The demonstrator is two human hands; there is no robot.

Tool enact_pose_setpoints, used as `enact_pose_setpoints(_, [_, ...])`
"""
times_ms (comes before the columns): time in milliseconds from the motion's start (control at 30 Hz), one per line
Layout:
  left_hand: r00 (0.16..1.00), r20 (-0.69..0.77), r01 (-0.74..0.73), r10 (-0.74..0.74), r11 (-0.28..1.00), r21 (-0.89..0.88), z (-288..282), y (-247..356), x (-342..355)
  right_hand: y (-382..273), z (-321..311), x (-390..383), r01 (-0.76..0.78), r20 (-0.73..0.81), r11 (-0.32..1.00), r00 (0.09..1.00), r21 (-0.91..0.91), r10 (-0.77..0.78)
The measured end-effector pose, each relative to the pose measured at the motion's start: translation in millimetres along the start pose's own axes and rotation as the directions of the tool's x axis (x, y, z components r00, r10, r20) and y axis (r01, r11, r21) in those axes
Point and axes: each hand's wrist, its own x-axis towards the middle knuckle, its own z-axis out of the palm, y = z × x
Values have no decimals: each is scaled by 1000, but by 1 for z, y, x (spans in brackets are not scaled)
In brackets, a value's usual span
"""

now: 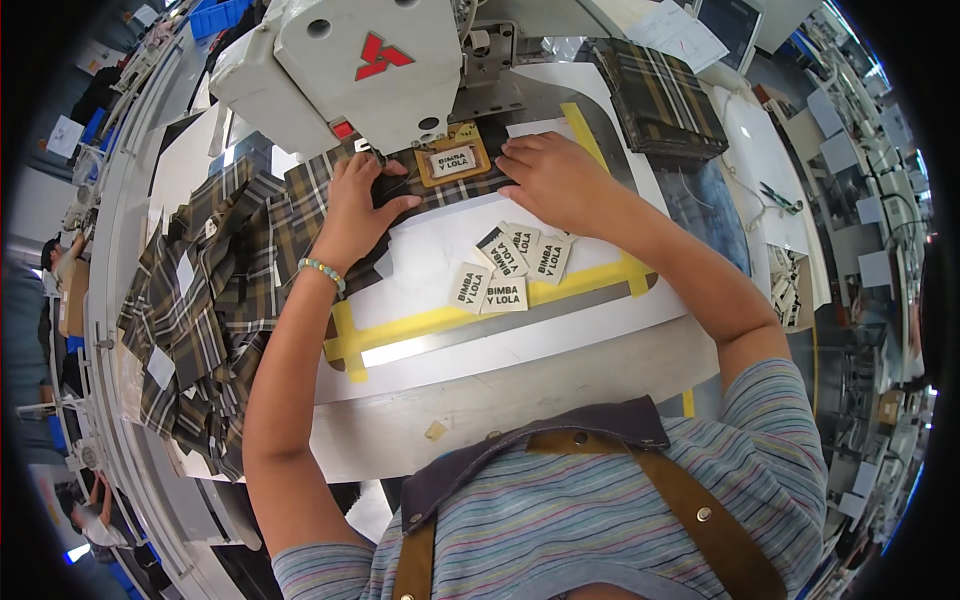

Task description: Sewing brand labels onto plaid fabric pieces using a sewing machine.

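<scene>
Under the head of a white sewing machine, a brass-coloured frame surrounds a white printed label on dark plaid fabric. My left hand rests left of the frame, fingers bent on the fabric, thumb apart, fingertips partly hidden near the machine's foot. My right hand lies just right of the frame, fingers slightly bent and apart, touching the fabric and dark plate. Below them, several loose white printed labels lie overlapping on a white sheet edged with yellow tape.
A heap of plaid pieces covers the left side. A folded plaid stack, papers, scissors and a box of small pieces are at the right. Two other people are at the far left.
</scene>
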Motion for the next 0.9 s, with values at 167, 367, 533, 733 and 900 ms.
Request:
enact_pose_setpoints(167, [996,-86,21,-21,1000,1,10,-9,7,-8,-12,11,-119,224,993,968,18,112])
enact_pose_setpoints(367, [982,-186,-22,-7,988,-153,9,-6,5,-3,4,10,-120,63,993,991,0,120])
enact_pose_setpoints(533, [998,-61,-17,7,986,-168,-14,19,-12,-10,-1,8,-79,-59,996,995,50,82])
enact_pose_setpoints(733, [997,-30,63,-77,947,-316,-16,32,-16,-25,-5,22,74,-279,994,959,82,-48])
enact_pose_setpoints(900, [985,-71,-160,154,984,-80,-21,37,-22,-28,-4,20,176,-216,982,963,67,-158])
